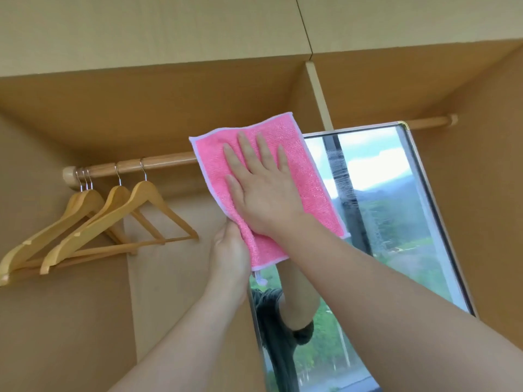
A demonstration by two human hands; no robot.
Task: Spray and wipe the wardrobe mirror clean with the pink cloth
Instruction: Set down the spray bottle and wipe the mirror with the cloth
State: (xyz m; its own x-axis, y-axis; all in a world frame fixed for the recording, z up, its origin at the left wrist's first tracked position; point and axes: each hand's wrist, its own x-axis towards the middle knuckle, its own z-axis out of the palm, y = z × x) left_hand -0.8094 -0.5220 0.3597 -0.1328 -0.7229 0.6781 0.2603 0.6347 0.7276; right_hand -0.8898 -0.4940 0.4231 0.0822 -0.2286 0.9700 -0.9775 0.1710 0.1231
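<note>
The pink cloth [305,176], edged in white, is spread flat over the upper left corner of the wardrobe mirror [396,210]. My right hand [260,188] lies flat on the cloth with fingers spread, pressing it to the glass. My left hand [229,247] grips the mirror's left edge beside the cloth's lower corner. The glass reflects a window, green hills and my arm. A streaky wet patch shows on the mirror right of the cloth. No spray bottle is in view.
A wooden rail [158,162] runs across the wardrobe behind the mirror. Several wooden hangers [113,222] hang at its left end. Wooden wardrobe panels [169,103] surround everything, with a vertical divider [319,97] above the mirror.
</note>
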